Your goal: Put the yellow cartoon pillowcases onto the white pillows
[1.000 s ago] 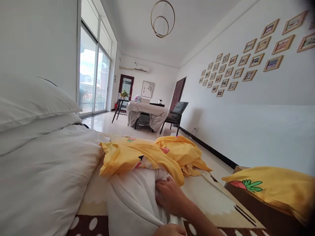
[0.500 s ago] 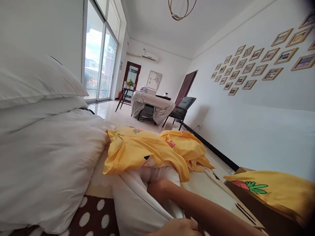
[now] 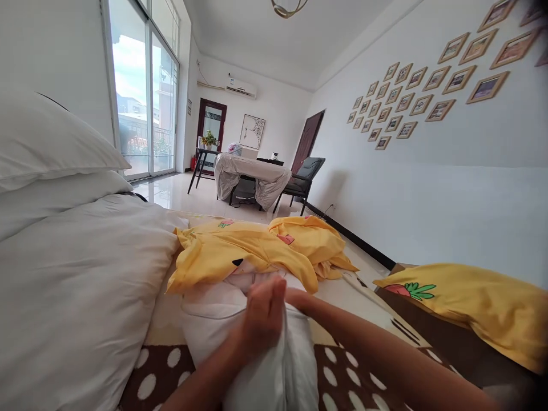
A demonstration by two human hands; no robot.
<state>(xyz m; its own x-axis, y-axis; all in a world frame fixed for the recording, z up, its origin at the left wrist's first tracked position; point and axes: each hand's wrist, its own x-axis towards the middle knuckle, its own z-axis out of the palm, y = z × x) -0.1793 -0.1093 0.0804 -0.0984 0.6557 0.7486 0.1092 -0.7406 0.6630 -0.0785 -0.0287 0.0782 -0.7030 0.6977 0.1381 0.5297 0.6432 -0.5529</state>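
A white pillow lies in front of me, its far end partly inside a yellow pillowcase with carrot prints. My left hand is closed in a fist on the near part of the pillow, where the fabric is drawn up into a ridge. Just behind it, my right hand reaches in from the right and meets the pillow close to the pillowcase's mouth. Its fingers are hidden by the left hand and the pillow.
White pillows are stacked on the left. Crumpled yellow fabric lies beyond the pillowcase. At right, a yellow-covered pillow rests on a brown box. Brown dotted bedding spreads underneath. Farther off stand a covered table and a chair.
My left hand has risen from the bottom edge to the middle of the pillow, in front of my right hand. The pillow's near part is bunched upward. The view has shifted right and slightly down.
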